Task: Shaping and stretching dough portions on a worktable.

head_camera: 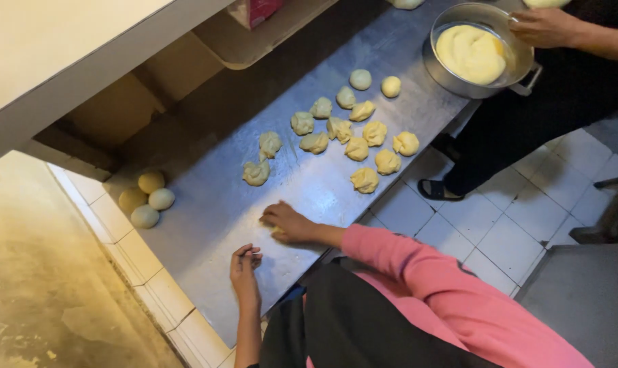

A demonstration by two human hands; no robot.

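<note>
My right hand (290,222), in a pink sleeve, presses palm-down on a small piece of yellow dough (277,232) on the steel table (213,225). My left hand (245,267) rests on the table close beside it, fingers curled in, with nothing visible in them. Several rough dough pieces (356,146) lie scattered further along the table. Several smooth round dough balls (149,199) sit grouped at the table's left end.
Another person stands at the upper right, a hand (546,27) on the rim of a metal bowl (458,80) that holds a mass of dough (471,53). A shelf (84,48) overhangs the table's far side. White floor tiles (513,218) lie to the right.
</note>
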